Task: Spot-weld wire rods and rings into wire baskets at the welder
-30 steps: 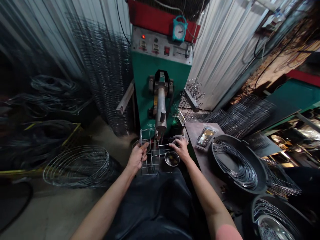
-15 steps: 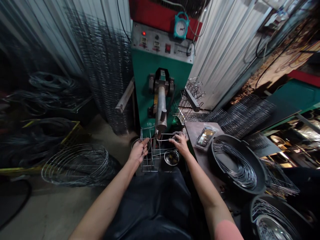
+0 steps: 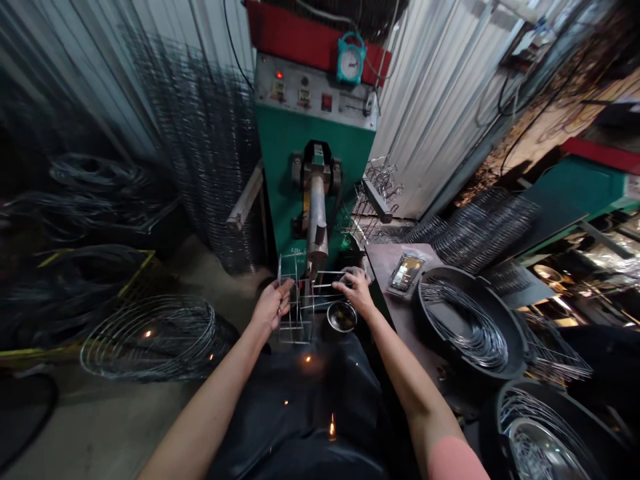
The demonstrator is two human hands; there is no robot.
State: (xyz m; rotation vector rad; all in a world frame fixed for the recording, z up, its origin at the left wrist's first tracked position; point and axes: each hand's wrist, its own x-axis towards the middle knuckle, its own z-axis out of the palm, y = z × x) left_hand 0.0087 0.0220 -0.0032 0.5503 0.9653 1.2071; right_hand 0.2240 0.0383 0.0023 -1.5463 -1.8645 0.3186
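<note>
In the head view, we see the left hand (image 3: 273, 307) closed around the left side of a wire frame (image 3: 303, 311), with the thumb laid toward its bars. The frame stands in the middle of the scene, just below the rod-like arm (image 3: 317, 210) of a green machine (image 3: 277, 160). We see the right hand (image 3: 357, 292) on the right of the frame, its thumb and fingers drawn narrow on thin rods (image 3: 326, 286) that run left toward the tip of that arm. We cannot tell whether these rods are already joined to the frame, or whether the tip touches the metal.

Near the right hand, slightly closer to us, sits a small bowl (image 3: 342, 317) with dark contents we cannot make out. Orange sparks (image 3: 332, 428) show over the dark apron (image 3: 295, 440), and a few more to the left, before a bundle of wire hoops (image 3: 150, 340).

To the right, the bench (image 3: 379, 259) carries a flat item in clear plastic (image 3: 406, 273) and a black round pan (image 3: 423, 327) with wire rings (image 3: 483, 350) in it. At the far end, we find a lit red lamp on the machine's panel (image 3: 295, 83) and a teal clock (image 3: 351, 65) above it.
</note>
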